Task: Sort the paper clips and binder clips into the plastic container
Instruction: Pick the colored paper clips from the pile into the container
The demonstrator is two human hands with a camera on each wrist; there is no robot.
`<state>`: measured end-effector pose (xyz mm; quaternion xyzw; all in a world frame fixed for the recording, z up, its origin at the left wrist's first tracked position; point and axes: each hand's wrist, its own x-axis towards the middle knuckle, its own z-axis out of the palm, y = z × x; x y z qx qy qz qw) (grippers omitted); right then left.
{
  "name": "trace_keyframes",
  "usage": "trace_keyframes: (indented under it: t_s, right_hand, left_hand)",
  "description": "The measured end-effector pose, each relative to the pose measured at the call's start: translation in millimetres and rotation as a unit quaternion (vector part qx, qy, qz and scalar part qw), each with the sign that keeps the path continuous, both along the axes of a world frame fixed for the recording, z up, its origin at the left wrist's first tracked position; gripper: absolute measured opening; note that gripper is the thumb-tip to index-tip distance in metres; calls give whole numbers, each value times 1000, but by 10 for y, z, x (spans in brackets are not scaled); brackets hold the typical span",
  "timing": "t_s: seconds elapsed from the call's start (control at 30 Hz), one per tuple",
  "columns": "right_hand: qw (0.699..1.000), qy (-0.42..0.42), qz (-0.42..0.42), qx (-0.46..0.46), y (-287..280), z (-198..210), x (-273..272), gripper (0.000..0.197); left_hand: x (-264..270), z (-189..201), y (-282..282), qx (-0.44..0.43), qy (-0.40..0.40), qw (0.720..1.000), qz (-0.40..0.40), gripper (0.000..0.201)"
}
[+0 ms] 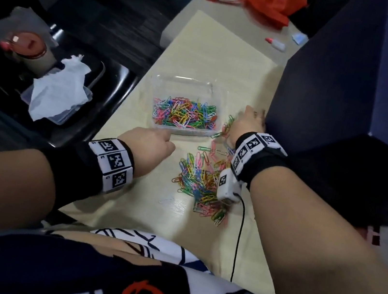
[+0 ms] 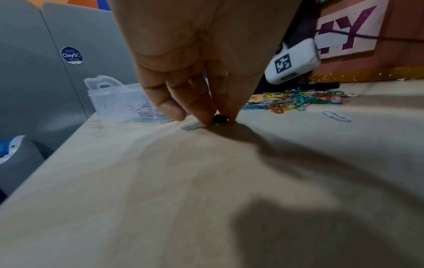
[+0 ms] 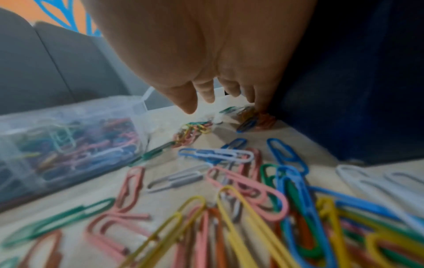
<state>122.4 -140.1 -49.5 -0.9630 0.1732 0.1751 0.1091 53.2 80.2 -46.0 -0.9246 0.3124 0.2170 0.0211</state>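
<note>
Now the left hand (image 2: 195,72) pinches a small black thing (image 2: 220,118) on the table (image 2: 206,181), and the right hand (image 1: 247,124) spreads over paper clips (image 1: 203,186) beside the plastic container (image 1: 184,106).

L hand (image 2: 201,76): fingers down, tips pinched together | R hand (image 1: 247,126): reaching forward, fingers loosely spread downward

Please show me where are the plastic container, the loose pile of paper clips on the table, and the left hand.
plastic container (image 1: 158,85): head view, on its clear left wall.
paper clip pile (image 1: 201,181): head view, on the middle of the heap.
left hand (image 1: 149,143): head view, on the back of the hand.
</note>
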Motion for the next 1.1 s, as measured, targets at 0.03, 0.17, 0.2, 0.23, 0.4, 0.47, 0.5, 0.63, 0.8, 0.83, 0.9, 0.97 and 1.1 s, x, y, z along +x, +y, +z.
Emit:
trace_keyframes:
  t_s: [0.03,0.17,0.2,0.23,0.4,0.47,0.5,0.63,0.8,0.83,0.9,0.97,1.1]
  right_hand:
    - [1000,1,21,-3,6,-16,1,43]
    - [996,-20,84,-9,32,-62,-123,32]
    - [994,-35,106,-6,16,-76,-177,32]
    - [991,-41,125,3,19,-67,-248,31]
    - [980,11,193,49,98,-58,-748,48]
    - [976,23,210,48,136,-32,-939,51]
    - [976,26,212,50,153,-29,-990,50]
    - [991,-10,118,63,206,63,-864,38]
    - [998,-21,10,51,127,156,-321,43]
    - [999,-3,3,31,84,123,-224,45]
    - [1000,10,-3,-1,21,22,-77,51]
    - [999,20,-24,7,37,0,-33,63]
    - [998,69,-13,-2,74,-48,-105,70]
  left_hand:
    - [1,7,18,8,-2,1000,-6,24]
    - [29,14,55,13,4,1000,-13,24]
    - [32,17,42,13,7,1000,-14,25]
    - [31,21,25,15,9,1000,-13,25]
    - [-11,75,-85,11,13,1000,-3,25]
    - [-20,87,-120,-3,21,1000,5,25]
    - [-25,93,-134,-10,22,1000,7,25]
    - [-51,141,-151,-49,15,998,23,25]
    - [-107,236,-95,-102,2,993,64,27]
    - [-130,250,-74,-110,2,991,75,27]
    - [-188,274,-21,-123,7,988,94,26]
    - [-237,285,30,-132,10,985,113,25]
    - [-253,306,66,-133,9,983,123,24]
